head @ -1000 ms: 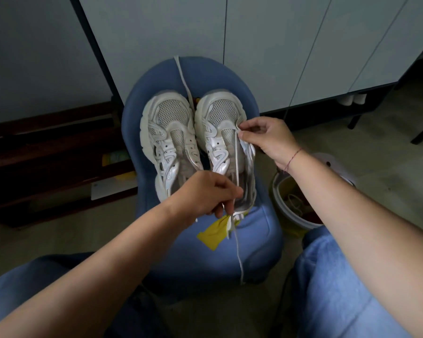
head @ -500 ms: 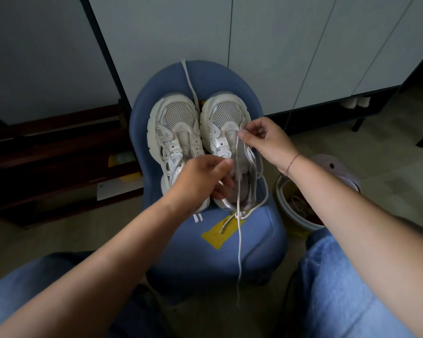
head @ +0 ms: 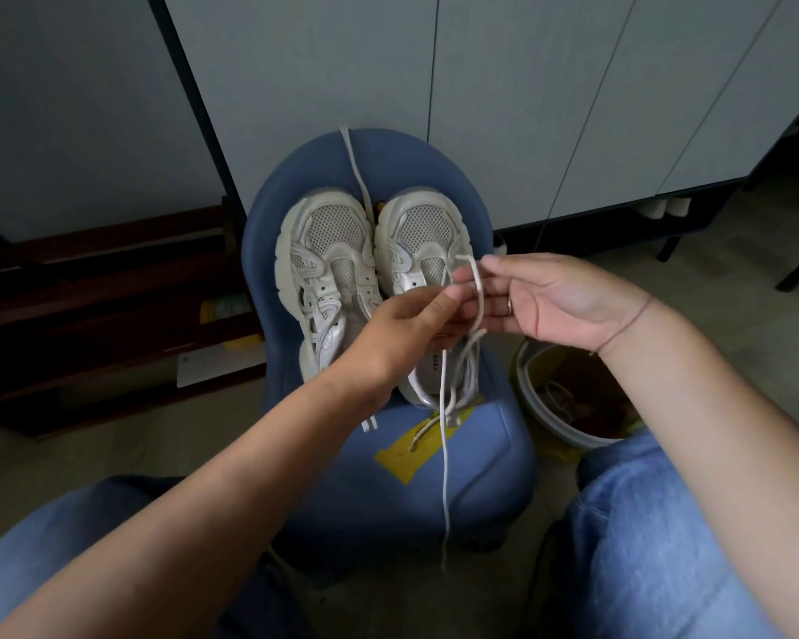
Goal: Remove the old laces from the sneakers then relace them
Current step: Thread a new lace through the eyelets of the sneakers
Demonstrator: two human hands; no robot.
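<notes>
Sneakers [head: 331,251] toes pointing away on chair [head: 439,495], left hand [head: 402,329] pinching lace [head: 443,454], right hand [head: 559,297] open, touching it

Two sneakers [head: 326,269] [head: 423,244], two hands [head: 407,329] [head: 559,302], one chair [head: 434,481]

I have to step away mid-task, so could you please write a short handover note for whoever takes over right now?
Left hand pinches the lace above the right-side sneaker. Right hand open, palm up, lace draped across its fingers.
Both sneakers sit on the blue chair; the lace trails off the seat front. A second lace runs between the toes over the chair back.
Done: eyelets of the left-side sneaker look empty.
Left: free this lace if still threaded, relace both.
</notes>
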